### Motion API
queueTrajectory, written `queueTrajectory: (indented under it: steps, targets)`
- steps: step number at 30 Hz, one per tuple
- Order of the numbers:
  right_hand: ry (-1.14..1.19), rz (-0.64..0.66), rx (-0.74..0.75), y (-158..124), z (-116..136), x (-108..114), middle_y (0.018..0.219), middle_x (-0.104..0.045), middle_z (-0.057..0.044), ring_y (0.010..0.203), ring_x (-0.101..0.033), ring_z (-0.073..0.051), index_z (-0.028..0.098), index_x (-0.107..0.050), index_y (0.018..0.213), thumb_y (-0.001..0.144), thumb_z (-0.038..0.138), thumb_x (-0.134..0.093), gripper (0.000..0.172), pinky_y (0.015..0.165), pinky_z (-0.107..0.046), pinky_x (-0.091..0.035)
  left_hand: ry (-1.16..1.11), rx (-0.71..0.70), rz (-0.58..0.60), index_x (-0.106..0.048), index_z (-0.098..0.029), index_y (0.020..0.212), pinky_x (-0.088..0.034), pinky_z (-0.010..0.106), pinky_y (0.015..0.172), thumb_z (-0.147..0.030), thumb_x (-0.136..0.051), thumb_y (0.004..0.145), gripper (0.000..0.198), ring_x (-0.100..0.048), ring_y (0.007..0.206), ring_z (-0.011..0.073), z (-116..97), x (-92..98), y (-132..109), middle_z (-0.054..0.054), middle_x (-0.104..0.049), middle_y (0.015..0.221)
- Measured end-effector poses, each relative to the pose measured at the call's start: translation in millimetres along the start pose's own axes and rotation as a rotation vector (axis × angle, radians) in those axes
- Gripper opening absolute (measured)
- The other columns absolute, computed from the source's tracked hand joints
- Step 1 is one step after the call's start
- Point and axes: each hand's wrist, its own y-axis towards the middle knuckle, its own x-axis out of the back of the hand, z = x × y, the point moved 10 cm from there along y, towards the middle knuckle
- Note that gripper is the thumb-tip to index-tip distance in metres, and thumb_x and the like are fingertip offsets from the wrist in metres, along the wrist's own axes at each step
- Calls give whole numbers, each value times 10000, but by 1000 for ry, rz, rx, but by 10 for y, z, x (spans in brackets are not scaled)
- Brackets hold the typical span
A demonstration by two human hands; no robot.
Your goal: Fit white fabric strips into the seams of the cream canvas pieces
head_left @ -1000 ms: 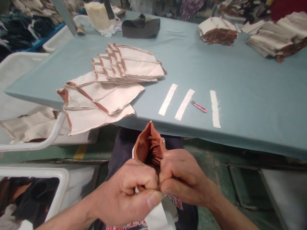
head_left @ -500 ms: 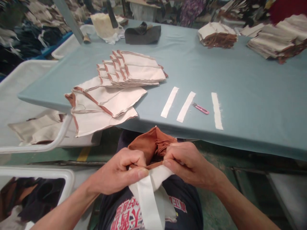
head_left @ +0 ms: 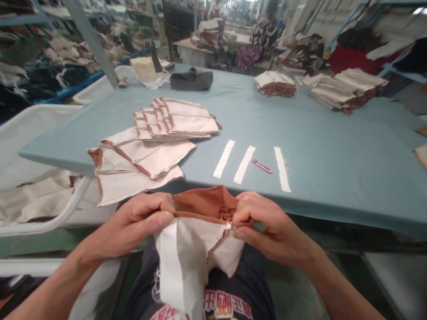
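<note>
Over my lap, a cream fabric piece with a rust-brown lining [head_left: 200, 201] is stretched between my two hands. My left hand [head_left: 147, 218] pinches its left upper edge, and a wide white strip [head_left: 178, 266] hangs down beside that thumb. At the right edge, near a seam, my right hand [head_left: 260, 222] grips the cloth with curled fingers. Beyond them on the table lie three short white strips [head_left: 224, 159] and small pink thread snips [head_left: 263, 166]. A fanned pile of cream pieces with brown edges [head_left: 187, 116] is at the left.
The blue-green table [head_left: 320, 151] fills the middle. Stacked fabric bundles [head_left: 276, 83] and a dark grey cloth [head_left: 191, 81] sit at its back. White bins [head_left: 71, 204] stand at the left. A person in patterned clothing [head_left: 263, 38] is in the background.
My hands have moved apart, opening the fabric wider and showing more lining and the seam. The white strip now hangs farther left. The view has tilted up, showing more background.
</note>
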Motion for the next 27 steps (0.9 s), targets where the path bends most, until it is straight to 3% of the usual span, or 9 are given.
queueTrajectory:
  steps: [3, 6, 9, 12, 16, 22, 27]
  targets:
    - [73, 48, -35, 139, 182, 83, 785, -651, 5, 747, -568, -157, 215, -585, 846, 1024, 236, -620, 183, 794, -338, -437, 115, -40, 48, -652, -174, 867, -459, 235, 682, -413, -548, 1044, 315, -570, 731, 152, -69, 25, 114, 12, -634, 803]
    - [101, 106, -133, 271, 212, 67, 750, -611, 24, 691, -538, -133, 216, -565, 799, 979, 178, -591, 185, 689, -279, -428, 196, -121, 88, -715, -180, 1040, -492, 281, 826, -391, -639, 985, 231, -638, 897, 202, -272, -86, 276, 57, -727, 960]
    - [88, 95, -229, 326, 117, 10, 723, -591, 37, 633, -491, -111, 214, -563, 762, 895, 131, -557, 157, 593, -240, -381, 127, -180, 110, -696, -162, 947, -476, 251, 736, -250, -620, 940, 116, -614, 773, 161, -468, -251, 417, 34, -713, 844]
    - [78, 48, -258, 299, 28, -33, 706, -588, 38, 622, -473, -107, 209, -561, 737, 869, 138, -540, 151, 587, -234, -368, 130, -196, 102, -638, -159, 837, -406, 226, 605, -167, -557, 898, 102, -524, 629, 115, -564, -355, 491, -12, -635, 715]
    - [80, 14, -264, 220, -63, -61, 700, -572, 39, 628, -479, -111, 207, -567, 751, 875, 153, -516, 144, 592, -237, -369, 257, -244, 129, -616, -156, 801, -367, 236, 588, -107, -517, 901, 149, -477, 595, 99, -653, -427, 490, -37, -576, 672]
    - [-145, -8, -182, 195, -94, -105, 674, -554, 43, 631, -481, -121, 207, -519, 744, 888, 126, -503, 166, 649, -274, -357, 404, -227, 154, -641, -130, 838, -389, 272, 639, -120, -497, 935, 174, -541, 666, 133, -624, -492, 463, 5, -608, 734]
    - [-261, -46, -58, 198, 65, -175, 673, -553, 18, 628, -462, -141, 195, -534, 763, 874, 118, -499, 140, 634, -298, -332, 266, -102, 161, -525, -174, 697, -332, 244, 542, -116, -492, 900, 214, -428, 538, 93, -397, -516, 445, -61, -482, 601]
